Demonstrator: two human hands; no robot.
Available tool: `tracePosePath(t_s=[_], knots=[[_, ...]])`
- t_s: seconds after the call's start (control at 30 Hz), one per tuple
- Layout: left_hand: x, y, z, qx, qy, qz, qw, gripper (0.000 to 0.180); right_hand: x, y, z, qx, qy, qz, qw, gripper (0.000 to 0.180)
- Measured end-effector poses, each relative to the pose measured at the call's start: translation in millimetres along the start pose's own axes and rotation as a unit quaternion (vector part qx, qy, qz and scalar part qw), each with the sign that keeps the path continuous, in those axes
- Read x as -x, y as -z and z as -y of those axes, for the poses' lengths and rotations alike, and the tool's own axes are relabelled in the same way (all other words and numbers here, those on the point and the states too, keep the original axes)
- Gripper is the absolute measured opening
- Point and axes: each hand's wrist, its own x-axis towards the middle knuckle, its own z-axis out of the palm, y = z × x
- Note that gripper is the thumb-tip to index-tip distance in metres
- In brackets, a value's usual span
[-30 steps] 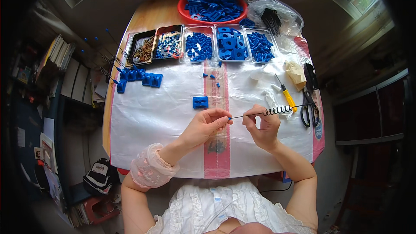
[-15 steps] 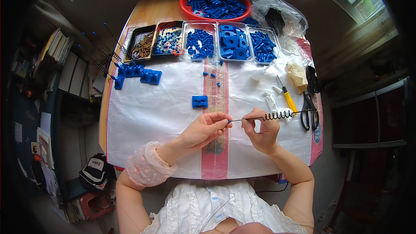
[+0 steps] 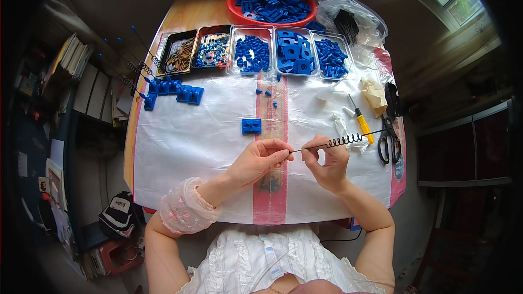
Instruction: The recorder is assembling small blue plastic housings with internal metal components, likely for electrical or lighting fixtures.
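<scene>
My right hand [image 3: 329, 167] pinches a black spring wire [image 3: 344, 141] near its straight end; the coil and a straight tail stick out to the right. My left hand [image 3: 259, 160] is closed at the wire's left tip, thumb and forefinger pressed together over a small blue cap that they now hide. Whether the wire sits inside the cap I cannot tell. Just beyond my left hand a square blue base [image 3: 251, 126] lies on the white sheet. Several small blue cone-shaped pieces [image 3: 267, 93] are scattered beyond it.
Trays of screws [image 3: 180, 57], nuts [image 3: 212, 53] and blue parts [image 3: 251, 54] line the back, before a red basin [image 3: 234, 13]. Blue bases with upright spring wires [image 3: 163, 86] stand at left. A yellow-handled screwdriver [image 3: 364, 126] and black scissors [image 3: 384, 149] lie at right.
My right hand has shifted slightly left, and the wire's right tail has tilted upward. The blue cap, seen before between my left fingers, is now covered by them.
</scene>
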Motion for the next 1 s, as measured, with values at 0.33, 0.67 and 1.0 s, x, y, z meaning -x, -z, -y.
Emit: tracePosePath(t_s=[0.33,0.67,1.0], knots=[[2,-3,-3,-0.026,-0.011,-0.016,0.999,0.016,0,4,-3,-0.012,-0.017,0.007,1.000,0.008],[5,-10,-9,-0.401,-0.149,-0.092,0.899,0.010,-5,12,-2,-0.044,-0.030,-0.048,0.997,0.007],[-8,-7,-6,-0.723,-0.362,-0.153,0.568,0.012,-15,14,6,0.166,0.041,-0.028,0.985,0.012]])
